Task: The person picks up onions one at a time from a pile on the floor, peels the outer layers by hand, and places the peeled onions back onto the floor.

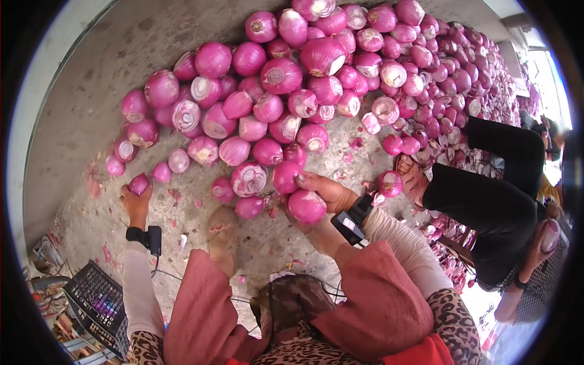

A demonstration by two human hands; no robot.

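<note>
My left hand (135, 199) is closed around a small purple onion (139, 184), low over the floor at the left of the pile. At the centre, my right hand (325, 191) has its thumb and fingers around a pink-purple onion (307, 206); another onion (286, 177) touches the thumb just above. Beside it lie a cut onion (249, 179) showing pale layers and a smaller onion (249, 207). Both wrists carry black strapped devices.
A large pile of peeled onions (281, 76) stretches from the left to the far right. A black crate (97, 304) stands at lower left. On the right sits a person in black trousers (486, 213), holding an onion. Skins litter the concrete floor (176, 225).
</note>
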